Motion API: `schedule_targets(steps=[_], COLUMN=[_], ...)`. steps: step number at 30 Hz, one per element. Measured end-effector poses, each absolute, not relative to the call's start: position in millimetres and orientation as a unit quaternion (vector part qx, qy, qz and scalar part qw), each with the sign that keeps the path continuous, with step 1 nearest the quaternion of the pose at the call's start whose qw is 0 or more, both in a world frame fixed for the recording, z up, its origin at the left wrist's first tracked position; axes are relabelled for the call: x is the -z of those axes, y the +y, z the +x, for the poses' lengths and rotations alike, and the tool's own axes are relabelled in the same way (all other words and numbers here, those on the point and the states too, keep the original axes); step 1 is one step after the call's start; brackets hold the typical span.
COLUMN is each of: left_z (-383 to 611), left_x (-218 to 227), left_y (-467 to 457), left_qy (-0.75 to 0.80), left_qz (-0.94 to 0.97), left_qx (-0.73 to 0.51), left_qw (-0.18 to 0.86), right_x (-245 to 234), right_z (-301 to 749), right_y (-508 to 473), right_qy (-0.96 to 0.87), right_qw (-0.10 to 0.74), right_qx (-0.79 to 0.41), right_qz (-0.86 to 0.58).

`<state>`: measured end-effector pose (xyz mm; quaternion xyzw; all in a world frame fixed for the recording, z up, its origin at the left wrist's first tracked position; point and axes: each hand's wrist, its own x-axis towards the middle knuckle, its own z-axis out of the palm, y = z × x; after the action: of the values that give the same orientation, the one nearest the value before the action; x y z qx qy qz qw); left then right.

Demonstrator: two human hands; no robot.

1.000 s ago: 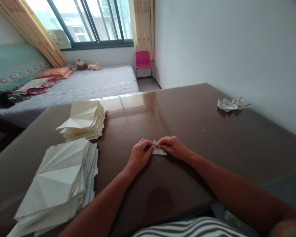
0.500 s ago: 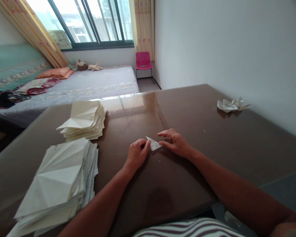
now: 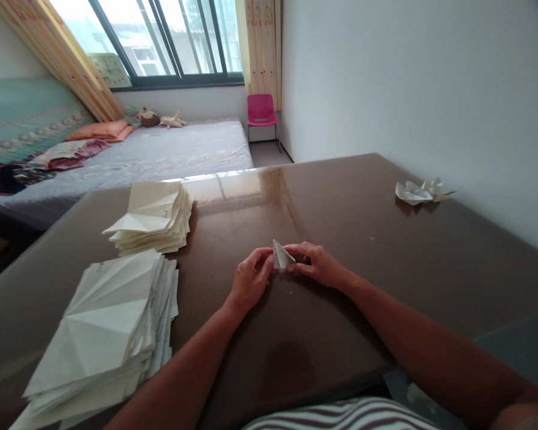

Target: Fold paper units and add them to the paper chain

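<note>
Both hands have closed again on the small folded paper (image 3: 281, 258). Half a second ago it lay flat under the left thumb; now it is lifted with its point up, just above the tabletop (image 3: 376, 257), about midway between the left and right edges.

In the head view, the left hand (image 3: 250, 279) pinches the piece's left side, fingers curled nearly shut, thumb against forefinger. The right hand (image 3: 319, 264) grips the right side, its fingers likewise closed on the paper. The step in hand looks like shaping a fold in mid-air. A clean crease would call for matched edges and a firm, even pinch.

Both forearms reach in from the near edge and converge, wrists low. A near stack of creased sheets (image 3: 103, 328) and a far stack (image 3: 155, 218) lie by the left edge. Folded shapes (image 3: 419, 190) sit near the right edge.
</note>
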<state>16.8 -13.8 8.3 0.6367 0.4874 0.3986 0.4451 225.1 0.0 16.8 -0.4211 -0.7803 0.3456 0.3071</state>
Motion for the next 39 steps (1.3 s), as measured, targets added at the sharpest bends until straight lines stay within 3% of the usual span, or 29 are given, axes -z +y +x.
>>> schedule_targets(steps=[6, 23, 39], left_z=[17.9, 17.8, 16.1], left_x=[-5.9, -9.6, -8.1], left_y=[-14.3, -16.2, -18.9], left_qy=[0.488, 0.488, 0.493], left_qz=[0.643, 0.75, 0.774], left_qx=[-0.395, -0.358, -0.311], left_qw=[0.438, 0.266, 0.248], right_x=[-14.8, -12.4, -13.4], right_z=[223.0, 229.4, 234.5], right_y=[-0.7, 1.7, 4.6], right_qy=[-0.775, -0.703, -0.646], right_qw=[0.324, 0.348, 0.316], right_qx=[-0.315, -0.449, -0.583], right_qz=[-0.441, -0.428, -0.378])
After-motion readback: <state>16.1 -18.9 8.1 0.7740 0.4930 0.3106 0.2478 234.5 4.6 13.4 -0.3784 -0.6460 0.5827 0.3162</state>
